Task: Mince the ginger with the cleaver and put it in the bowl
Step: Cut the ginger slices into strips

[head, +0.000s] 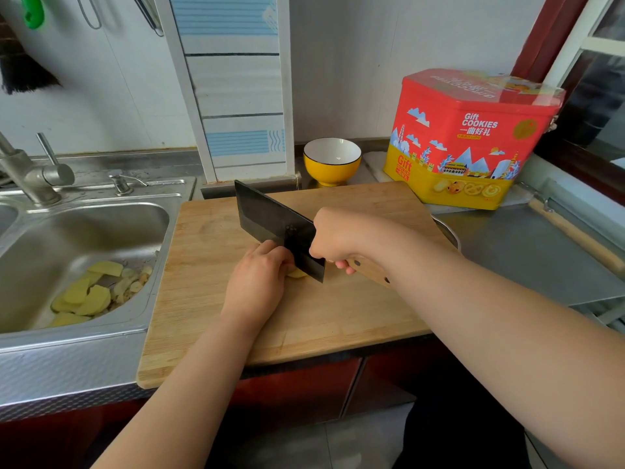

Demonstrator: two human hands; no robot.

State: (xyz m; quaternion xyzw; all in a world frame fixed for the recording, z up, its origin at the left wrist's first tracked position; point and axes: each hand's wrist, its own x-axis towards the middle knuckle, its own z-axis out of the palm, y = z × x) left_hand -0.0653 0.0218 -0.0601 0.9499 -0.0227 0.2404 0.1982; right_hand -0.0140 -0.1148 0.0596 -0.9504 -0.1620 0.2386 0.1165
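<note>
sink: pale yellow peel scraps (88, 292) lie in the stainless steel sink basin (40, 252), left of the board.
left hand: the left hand (258, 282) rests knuckles-up on the pale wooden cutting board (338, 316), fingers curled down onto the small yellow piece of ginger (297, 273), pressing it against the blade's flat side.
ginger: mid-board, mostly hidden, between both hands, under the blade's rear edge.
cleaver: the dark rectangular steel cleaver (270, 220) tilts, tip raised toward the wall.
right hand: the right hand (334, 236) grips the wooden handle, wrist arched above.
bowl: the yellow ceramic bowl with white inside (332, 160) stands behind the board, beside a red and yellow cookie tin (470, 137).
</note>
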